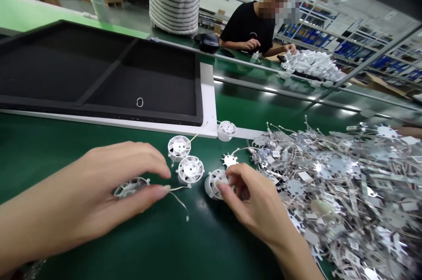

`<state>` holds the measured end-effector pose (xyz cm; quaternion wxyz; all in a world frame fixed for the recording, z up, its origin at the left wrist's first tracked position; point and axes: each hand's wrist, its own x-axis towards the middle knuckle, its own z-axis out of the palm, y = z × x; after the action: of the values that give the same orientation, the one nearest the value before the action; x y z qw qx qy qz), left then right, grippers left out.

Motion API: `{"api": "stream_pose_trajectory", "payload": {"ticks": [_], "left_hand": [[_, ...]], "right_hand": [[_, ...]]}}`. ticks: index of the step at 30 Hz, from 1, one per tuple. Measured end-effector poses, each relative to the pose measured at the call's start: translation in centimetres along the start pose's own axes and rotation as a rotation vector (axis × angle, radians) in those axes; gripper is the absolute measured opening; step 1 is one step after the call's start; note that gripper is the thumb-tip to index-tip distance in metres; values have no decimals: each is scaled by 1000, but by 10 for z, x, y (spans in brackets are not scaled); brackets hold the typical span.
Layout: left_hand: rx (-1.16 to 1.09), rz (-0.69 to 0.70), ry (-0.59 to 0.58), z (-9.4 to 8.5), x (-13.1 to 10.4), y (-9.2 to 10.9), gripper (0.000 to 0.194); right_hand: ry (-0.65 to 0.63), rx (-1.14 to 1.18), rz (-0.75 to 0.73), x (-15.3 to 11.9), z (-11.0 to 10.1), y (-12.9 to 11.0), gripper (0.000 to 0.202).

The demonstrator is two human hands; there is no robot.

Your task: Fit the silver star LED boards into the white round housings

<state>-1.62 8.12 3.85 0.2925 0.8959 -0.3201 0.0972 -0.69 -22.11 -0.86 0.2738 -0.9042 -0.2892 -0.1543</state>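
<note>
My right hand (253, 196) has thumb and fingers closed at the right rim of a small white round fan frame (214, 183) on the green table. My left hand (125, 183) hovers to the left, its thumb and index finger apart. Another white fan frame (132, 187) shows in that gap, partly hidden by the hand. Near the left thumb tip runs a thin wire (180, 201) with a small plug. Two fan frames (190, 170) (179, 147) stand between the hands. Just beyond the right fingers lies a silvery toothed disc (230, 160) with a wire.
A large heap of wired toothed discs (329, 183) covers the right side. A black divided tray (148, 82) on a white board lies at the back left, holding a small white loop (140, 102). Across the bench a person (250, 25) sits near piled white parts (313, 64).
</note>
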Motion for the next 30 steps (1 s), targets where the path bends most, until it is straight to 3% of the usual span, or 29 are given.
{"api": "stream_pose_trajectory", "payload": {"ticks": [2,4,8,11,15,20,25,28,30], "left_hand": [[-24,81,-61,10,1,7,13],[-35,171,-80,22,1,13,20],[-20,315,-64,42,5,23,22],[33,366,-23,50,8,29,22],[110,312,0,63,9,36,23],[158,206,48,87,4,42,40],[109,195,40,92,-2,47,31],[29,169,-25,89,-3,48,24],[-37,141,-85,87,-3,47,30]], "right_hand": [[67,64,39,-2,-4,0,10],[48,71,24,-3,-9,3,13],[-256,94,-24,-5,-17,7,34],[-379,188,86,-5,-17,4,35],[-425,303,195,-5,-13,-6,38],[-515,464,265,-2,-17,-17,35],[-649,560,299,0,-28,-15,39],[-600,502,250,0,-30,-11,22],[-537,460,196,-1,-30,-9,15]]}}
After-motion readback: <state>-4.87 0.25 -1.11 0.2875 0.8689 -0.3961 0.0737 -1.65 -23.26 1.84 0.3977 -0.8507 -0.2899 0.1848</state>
